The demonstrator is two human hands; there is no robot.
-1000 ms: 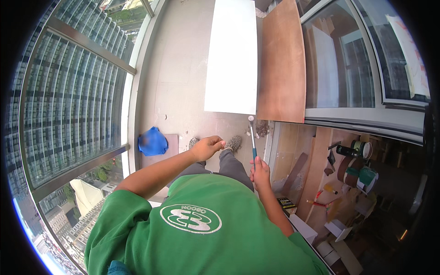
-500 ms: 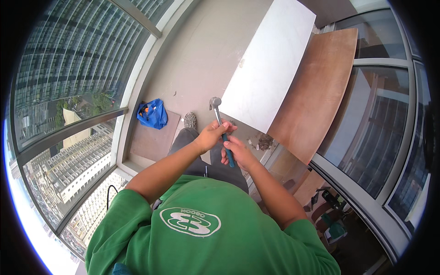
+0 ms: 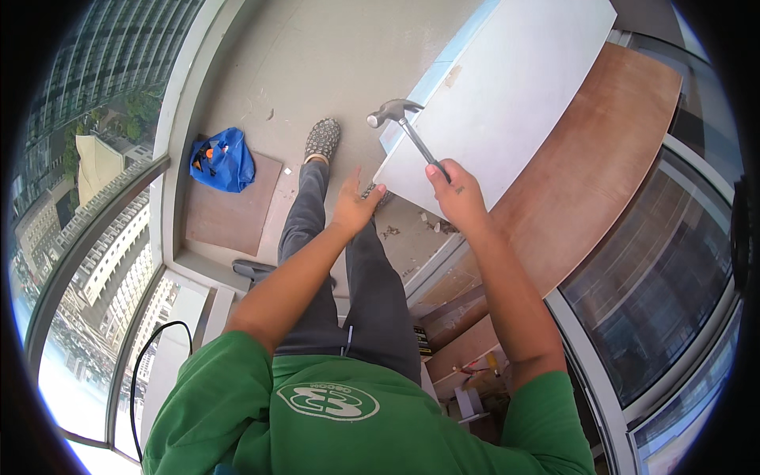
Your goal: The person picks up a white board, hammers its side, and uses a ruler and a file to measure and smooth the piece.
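A claw hammer [image 3: 419, 142] with a steel head and shaft is in my right hand [image 3: 461, 196], its fingers closed round the grip. The head of the hammer points up and to the left, over the edge of a white panel [image 3: 518, 95]. Beside that panel's near corner is my left hand [image 3: 355, 204], empty, thumb and fingers spread. Whether it touches the corner I cannot tell. A brown wooden sheet [image 3: 590, 166] lies along the right side of the white panel.
On the left, a blue bag [image 3: 224, 162] with tools in it sits on a brown board [image 3: 234, 207]. Large windows line the left side, and glazed frames [image 3: 649, 269] stand at the right. Debris [image 3: 392, 231] lies on the floor near my feet. A black cable [image 3: 136, 380] loops at lower left.
My left hand has let go of the hammer and opened. The right hand has carried the hammer up and to the right, over the white panel. My view has shifted, showing more of my legs.
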